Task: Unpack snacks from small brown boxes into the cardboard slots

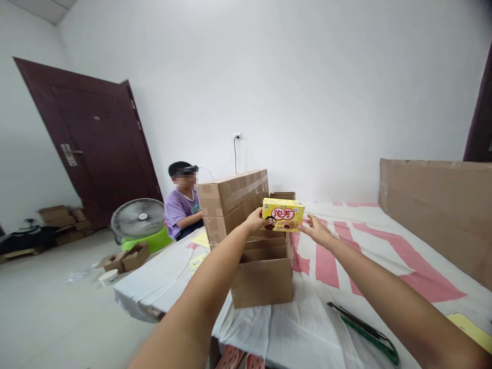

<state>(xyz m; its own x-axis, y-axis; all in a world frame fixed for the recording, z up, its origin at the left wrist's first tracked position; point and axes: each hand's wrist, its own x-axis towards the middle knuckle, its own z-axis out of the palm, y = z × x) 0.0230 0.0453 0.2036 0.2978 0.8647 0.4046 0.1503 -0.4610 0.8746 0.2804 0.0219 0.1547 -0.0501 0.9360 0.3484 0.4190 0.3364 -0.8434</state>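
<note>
A yellow snack box [283, 216] with red lettering is raised above an open-topped cardboard carton [263, 282]. My left hand [255, 221] grips the box by its left end, the thumb lying on the front face. At its lower right corner, my right hand [317, 230] reaches in with fingers stretched apart; one digit appears to touch the box. Inside the carton, upright cardboard flaps show, though its bottom is hidden. Behind it stands a stack of taped cardboard cartons [235, 197]. A green box cutter [365, 328] lies on the cloth below my right forearm.
The table's white cloth [307, 323] has pink patches. A large cardboard panel [434, 215] stands at the right. Beyond the stack sits a person in a purple shirt [180, 210], beside a fan [140, 219]. Small open cartons [134, 256] rest on the floor at left.
</note>
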